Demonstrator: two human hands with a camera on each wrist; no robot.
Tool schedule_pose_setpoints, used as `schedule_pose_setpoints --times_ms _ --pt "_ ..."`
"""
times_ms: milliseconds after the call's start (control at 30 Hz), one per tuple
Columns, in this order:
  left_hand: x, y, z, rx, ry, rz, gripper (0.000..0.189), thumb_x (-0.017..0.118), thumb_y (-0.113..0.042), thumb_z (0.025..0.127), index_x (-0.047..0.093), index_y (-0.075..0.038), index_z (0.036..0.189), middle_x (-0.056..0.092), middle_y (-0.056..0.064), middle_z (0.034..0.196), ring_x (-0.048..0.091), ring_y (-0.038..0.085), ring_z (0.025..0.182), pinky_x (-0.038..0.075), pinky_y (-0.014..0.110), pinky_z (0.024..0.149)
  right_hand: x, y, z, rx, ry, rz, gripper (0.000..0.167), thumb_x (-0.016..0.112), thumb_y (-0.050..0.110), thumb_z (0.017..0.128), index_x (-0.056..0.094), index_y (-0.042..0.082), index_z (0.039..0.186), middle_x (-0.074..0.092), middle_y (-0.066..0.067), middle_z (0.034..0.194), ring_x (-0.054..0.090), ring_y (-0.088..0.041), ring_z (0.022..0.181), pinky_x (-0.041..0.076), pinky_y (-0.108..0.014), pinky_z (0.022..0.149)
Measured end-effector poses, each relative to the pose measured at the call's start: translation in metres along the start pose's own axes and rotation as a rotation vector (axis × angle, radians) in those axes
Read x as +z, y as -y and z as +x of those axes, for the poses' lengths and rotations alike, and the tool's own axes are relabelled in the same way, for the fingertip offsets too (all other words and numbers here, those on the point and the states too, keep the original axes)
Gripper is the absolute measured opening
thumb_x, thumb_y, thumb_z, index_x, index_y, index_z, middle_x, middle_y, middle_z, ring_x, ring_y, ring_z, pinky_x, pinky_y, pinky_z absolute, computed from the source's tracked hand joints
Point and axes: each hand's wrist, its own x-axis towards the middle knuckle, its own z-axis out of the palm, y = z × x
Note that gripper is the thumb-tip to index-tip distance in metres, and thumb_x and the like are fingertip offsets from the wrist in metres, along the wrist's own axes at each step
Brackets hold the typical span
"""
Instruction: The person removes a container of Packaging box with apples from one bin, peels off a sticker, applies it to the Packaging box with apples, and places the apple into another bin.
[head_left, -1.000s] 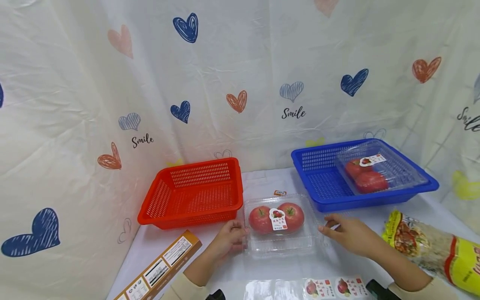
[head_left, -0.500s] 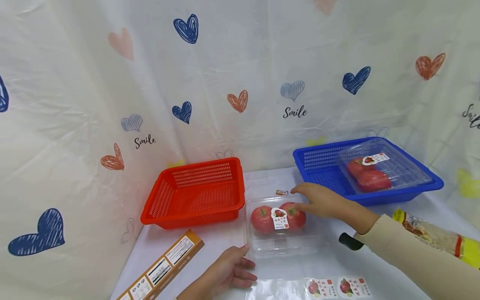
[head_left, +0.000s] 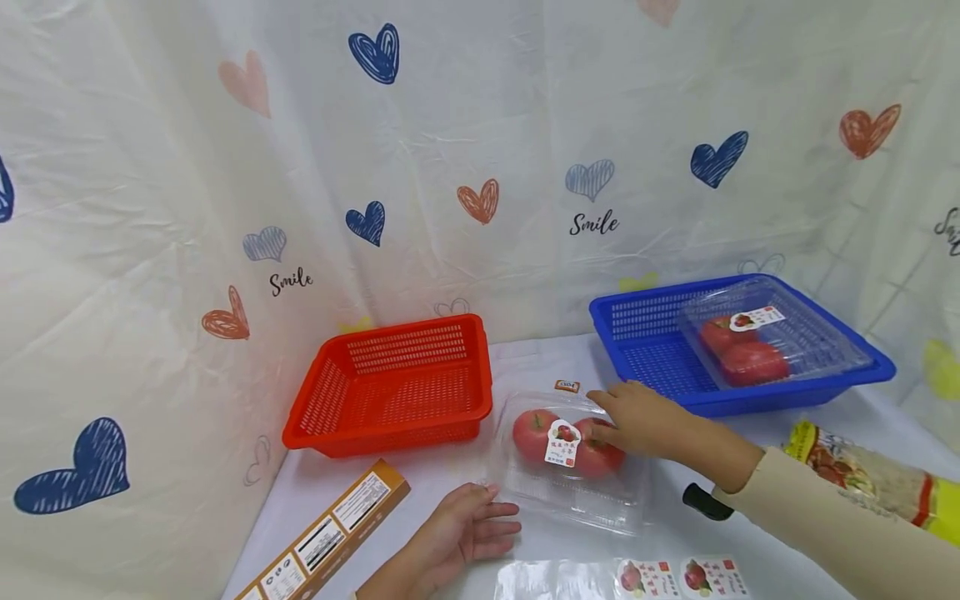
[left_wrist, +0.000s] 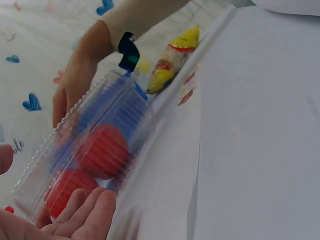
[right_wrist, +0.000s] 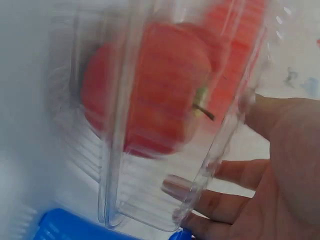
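Observation:
A clear plastic box (head_left: 573, 502) with red apples (head_left: 534, 435) inside lies in front of me, turned slightly askew. On its lid is a white fruit sticker (head_left: 561, 446). My right hand (head_left: 652, 423) grips the box's far right part; in the right wrist view the thumb and fingers (right_wrist: 220, 205) lie around its edge. Near the front left corner, my left hand (head_left: 474, 529) is spread with its fingers fairly straight. The head view does not clearly show whether it touches the box.
A red basket (head_left: 390, 435) stands behind left, a blue basket (head_left: 750, 403) behind right with another apple box (head_left: 817, 337). A long brown carton (head_left: 330, 533) lies left, a yellow food bag (head_left: 862, 479) right. A sticker sheet (head_left: 551, 579) lies in front.
My right hand has gone from the box's right side to its far right part. The left hand has moved from the left side towards the front. The box has turned slightly clockwise.

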Motion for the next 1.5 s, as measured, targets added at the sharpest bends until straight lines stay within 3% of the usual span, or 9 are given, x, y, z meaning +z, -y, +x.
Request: schedule_pose_setpoints --times_ms 300,533,733,933,1067,1167,1267,1400,1500 --pt "0.009 -0.014 0.01 0.069 -0.035 0.136 0.044 0.068 -0.022 0.089 0.046 -0.001 0.121 0.065 0.012 0.111 0.063 0.034 0.106 0.051 0.05 0.088 -0.013 0.014 -0.037 0.036 0.013 0.045 0.074 0.062 0.056 0.088 0.056 -0.003 0.131 0.056 -0.029 0.127 0.045 -0.048 0.125 0.035 -0.061 0.101" --pt "0.021 -0.02 0.018 0.045 -0.054 0.26 0.059 0.072 -0.023 0.088 0.04 0.0 0.131 0.053 0.014 0.119 0.061 0.029 0.101 0.051 0.049 0.084 -0.011 0.023 -0.056 0.084 0.058 0.116 0.074 0.071 0.053 0.083 0.057 -0.001 0.131 0.063 0.003 0.085 0.061 -0.019 0.081 0.054 -0.044 0.074" --pt "0.031 -0.021 0.034 0.073 -0.13 0.266 0.078 0.073 -0.033 0.087 0.025 -0.008 0.143 0.047 0.018 0.125 0.057 0.031 0.102 0.052 0.045 0.08 0.009 0.028 -0.061 0.069 -0.049 0.209 0.069 0.071 0.048 0.085 0.057 -0.004 0.128 0.048 0.012 0.069 0.045 -0.006 0.061 0.042 -0.028 0.056" --pt "0.034 -0.018 0.045 0.084 -0.173 0.242 0.086 0.074 -0.03 0.084 0.016 -0.019 0.147 0.04 0.022 0.126 0.059 0.031 0.091 0.051 0.037 0.072 0.023 0.029 -0.065 0.114 -0.075 0.306 0.072 0.069 0.05 0.086 0.053 -0.002 0.133 0.051 0.011 0.075 0.048 -0.007 0.066 0.045 -0.029 0.06" --pt "0.035 -0.014 0.047 0.091 -0.198 0.229 0.083 0.069 -0.023 0.083 0.015 -0.019 0.146 0.028 0.023 0.134 0.059 0.031 0.089 0.051 0.038 0.073 0.016 0.023 -0.067 0.114 -0.091 0.298 0.07 0.066 0.052 0.087 0.055 0.002 0.134 0.055 0.01 0.081 0.05 -0.008 0.071 0.047 -0.032 0.064" --pt "0.037 -0.012 0.047 0.102 -0.192 0.208 0.079 0.065 -0.021 0.084 0.015 -0.018 0.145 0.032 0.021 0.132 0.06 0.03 0.089 0.051 0.04 0.075 -0.001 0.007 -0.065 0.12 -0.165 0.26 0.062 0.064 0.051 0.09 0.059 0.004 0.13 0.061 0.005 0.087 0.057 -0.014 0.079 0.05 -0.04 0.07" --pt "0.038 -0.015 0.046 0.108 -0.181 0.176 0.078 0.062 -0.021 0.084 0.014 -0.019 0.146 0.046 0.022 0.12 0.065 0.029 0.084 0.055 0.043 0.073 -0.024 -0.024 -0.059 0.157 -0.261 0.219 0.058 0.062 0.049 0.092 0.062 0.001 0.125 0.067 -0.01 0.099 0.063 -0.031 0.093 0.05 -0.052 0.08" --pt "0.04 -0.024 0.043 0.117 -0.167 0.155 0.08 0.061 -0.02 0.084 0.012 -0.019 0.147 0.049 0.023 0.117 0.068 0.03 0.083 0.057 0.045 0.07 -0.048 -0.087 -0.051 0.236 -0.336 0.167 0.06 0.058 0.047 0.095 0.061 -0.006 0.123 0.064 -0.027 0.112 0.059 -0.047 0.101 0.045 -0.062 0.081" --pt "0.042 -0.032 0.041 0.123 -0.147 0.154 0.079 0.061 -0.02 0.085 0.012 -0.019 0.147 0.043 0.02 0.124 0.066 0.032 0.089 0.057 0.046 0.073 -0.06 -0.138 -0.05 0.326 -0.318 0.122 0.068 0.052 0.05 0.096 0.055 -0.013 0.124 0.056 -0.038 0.115 0.054 -0.055 0.102 0.043 -0.066 0.081"
